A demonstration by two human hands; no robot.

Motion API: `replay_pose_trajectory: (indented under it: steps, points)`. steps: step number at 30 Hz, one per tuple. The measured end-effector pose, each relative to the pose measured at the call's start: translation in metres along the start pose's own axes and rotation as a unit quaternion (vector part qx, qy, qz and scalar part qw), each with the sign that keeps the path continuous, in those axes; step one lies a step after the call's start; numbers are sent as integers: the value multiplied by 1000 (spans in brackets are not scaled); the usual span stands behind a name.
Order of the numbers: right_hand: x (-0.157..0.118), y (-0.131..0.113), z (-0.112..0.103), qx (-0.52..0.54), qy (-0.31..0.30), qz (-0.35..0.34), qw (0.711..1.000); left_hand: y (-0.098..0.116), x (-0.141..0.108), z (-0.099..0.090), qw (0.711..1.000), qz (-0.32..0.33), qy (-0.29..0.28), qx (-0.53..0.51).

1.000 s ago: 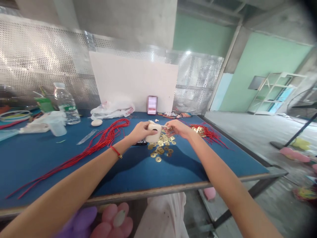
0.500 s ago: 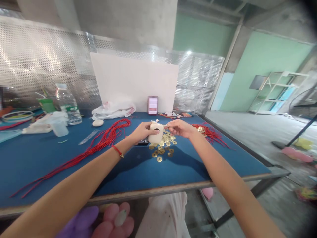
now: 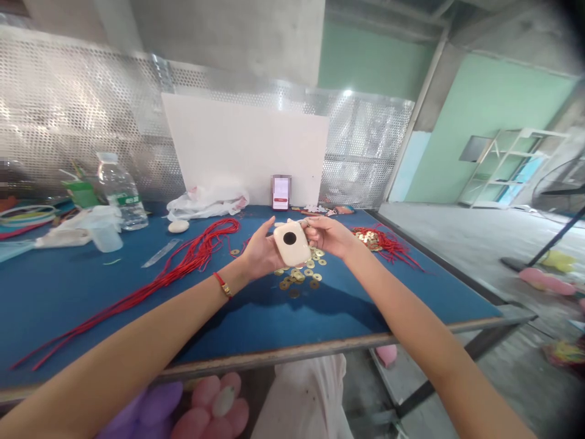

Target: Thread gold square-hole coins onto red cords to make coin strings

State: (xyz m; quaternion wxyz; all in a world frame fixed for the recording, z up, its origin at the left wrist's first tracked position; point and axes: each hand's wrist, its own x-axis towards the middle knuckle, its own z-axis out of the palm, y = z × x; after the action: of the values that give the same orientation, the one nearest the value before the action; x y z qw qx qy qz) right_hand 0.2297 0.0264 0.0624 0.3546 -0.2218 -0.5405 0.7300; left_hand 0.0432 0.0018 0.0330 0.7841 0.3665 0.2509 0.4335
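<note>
A small cream-white device (image 3: 299, 252) with rounded corners and a black round spot on its face is held above the table, tilted. My left hand (image 3: 265, 251) supports it from the left and below, with the thumb raised off it and the other fingers hidden behind. At its upper right corner are the curled fingers of my right hand (image 3: 326, 235); what they pinch is too small to make out. Gold-coloured coins (image 3: 298, 277) with holes lie scattered on the blue tabletop (image 3: 347, 305) beneath and behind the device.
Red cords (image 3: 183, 265) stretch across the left side. To the right lies a bundle of red cords with coins (image 3: 384, 244). A phone (image 3: 280, 192) stands before a white board (image 3: 247, 146). Further left are a water bottle (image 3: 121, 192), a plastic cup (image 3: 107, 236) and a white pebble-like object (image 3: 178, 226).
The device has turned so its black spot faces me fully. My left thumb has lifted from its front, and the palm has opened under it. My right hand has shifted slightly left and stays at its corner.
</note>
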Motion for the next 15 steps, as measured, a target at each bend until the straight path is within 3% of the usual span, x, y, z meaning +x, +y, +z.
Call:
replay_pose_trajectory:
  steps: [9, 15]
  points:
    - [-2, -3, -1, -39, -22, 6, 999, 1, -9, 12, 998, -23, -47, 24]
    - [0, -3, -10, -77, -13, -7, 997, 4, -9, 8, 997, -10, -67, 21]
